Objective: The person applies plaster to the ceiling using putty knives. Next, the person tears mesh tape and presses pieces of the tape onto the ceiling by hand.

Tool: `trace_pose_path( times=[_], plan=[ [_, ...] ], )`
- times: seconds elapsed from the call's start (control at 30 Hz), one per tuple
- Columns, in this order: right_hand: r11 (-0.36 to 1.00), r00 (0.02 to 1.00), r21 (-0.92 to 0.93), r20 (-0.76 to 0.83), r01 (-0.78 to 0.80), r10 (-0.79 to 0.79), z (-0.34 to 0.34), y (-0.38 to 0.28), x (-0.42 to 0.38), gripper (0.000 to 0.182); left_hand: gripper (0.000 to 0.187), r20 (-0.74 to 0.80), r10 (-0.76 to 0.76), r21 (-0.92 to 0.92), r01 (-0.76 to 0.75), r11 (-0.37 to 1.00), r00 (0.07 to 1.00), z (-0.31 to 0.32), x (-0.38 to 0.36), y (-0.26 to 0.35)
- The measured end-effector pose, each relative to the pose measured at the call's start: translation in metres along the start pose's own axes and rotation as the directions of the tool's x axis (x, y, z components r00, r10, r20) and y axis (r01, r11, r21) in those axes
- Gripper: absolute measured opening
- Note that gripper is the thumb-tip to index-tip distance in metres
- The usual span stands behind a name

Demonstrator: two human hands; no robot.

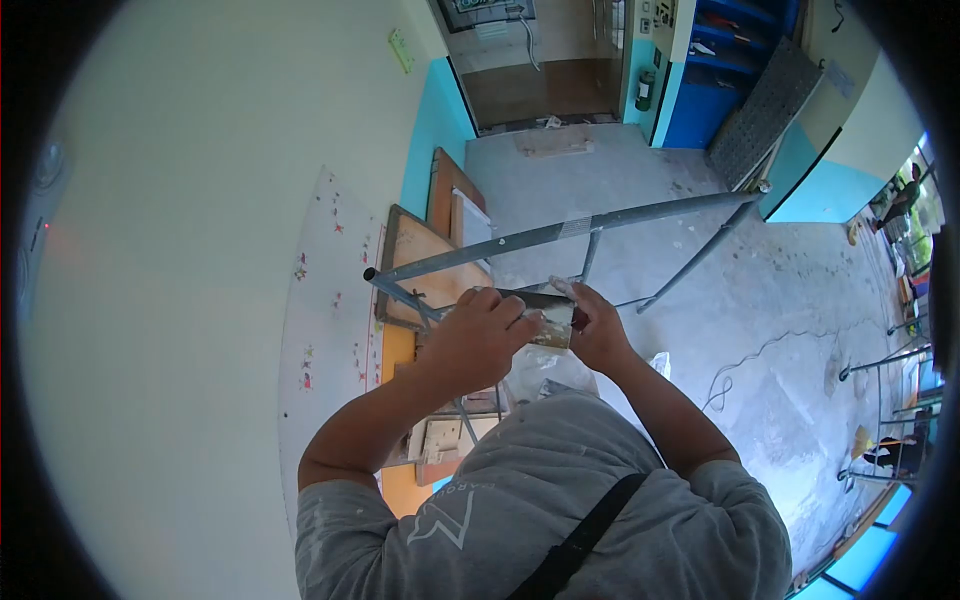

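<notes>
My left hand [474,338] is closed on the near-left side of a flat metal blade [553,322], which is smeared with whitish paste and looks like a wide scraper. My right hand [598,328] grips the blade's right end, thumb along its upper edge. A handle, if there is one, is hidden by my fingers. Both hands are in front of my chest. Just beyond them runs the grey metal tube [520,240] of a scaffold frame. Below the blade, a pale plastic-looking container or bag [540,372] shows in part.
A pale wall [180,300] rises close on my left. Wooden panels [452,205] lean against it. A cable [750,365] lies on the grey floor [700,280] far below. Blue shelves [712,85] and a doorway [545,90] stand ahead. More scaffold frames [885,365] are at the right.
</notes>
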State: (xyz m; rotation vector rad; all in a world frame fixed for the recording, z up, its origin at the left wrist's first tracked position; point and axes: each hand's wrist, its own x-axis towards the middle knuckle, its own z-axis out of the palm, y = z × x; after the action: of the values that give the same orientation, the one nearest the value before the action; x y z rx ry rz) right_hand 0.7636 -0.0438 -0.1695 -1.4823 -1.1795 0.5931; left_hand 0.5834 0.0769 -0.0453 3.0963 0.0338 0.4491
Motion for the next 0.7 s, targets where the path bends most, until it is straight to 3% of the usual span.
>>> trace_pose_path(
  times=[0.1,0.17,0.27,0.37,0.57,0.7],
  plan=[
    [0.978,0.982,0.1,0.055,-0.185,0.18,-0.005,-0.016,-0.003,0.064,0.041,0.032,-0.054,0.032,0.053,0.998,0.998,0.015,-0.007,-0.011],
    [0.983,0.988,0.102,0.036,-0.151,0.148,-0.002,-0.025,-0.005,0.067,0.041,0.091,-0.129,0.068,0.123,0.99,0.988,0.024,-0.013,-0.03],
    [0.987,0.99,0.079,0.004,-0.142,0.142,-0.005,-0.031,0.0,0.07,0.031,0.049,-0.095,0.043,0.093,0.995,0.994,0.006,-0.018,-0.023],
    [0.983,0.985,0.07,0.004,-0.17,0.17,-0.002,-0.027,0.001,0.07,0.04,-0.065,-0.024,-0.039,0.021,0.999,0.998,-0.001,-0.017,-0.014],
    [0.99,0.994,0.093,0.017,-0.109,0.108,0.013,-0.001,-0.003,0.07,0.038,-0.03,0.025,-0.062,-0.027,0.998,0.999,0.016,-0.018,-0.013],
    [0.976,0.979,0.078,0.038,-0.203,0.201,0.01,-0.032,-0.002,0.07,0.033,0.211,-0.245,0.111,0.226,0.968,0.946,0.038,-0.018,-0.042]
  ],
)
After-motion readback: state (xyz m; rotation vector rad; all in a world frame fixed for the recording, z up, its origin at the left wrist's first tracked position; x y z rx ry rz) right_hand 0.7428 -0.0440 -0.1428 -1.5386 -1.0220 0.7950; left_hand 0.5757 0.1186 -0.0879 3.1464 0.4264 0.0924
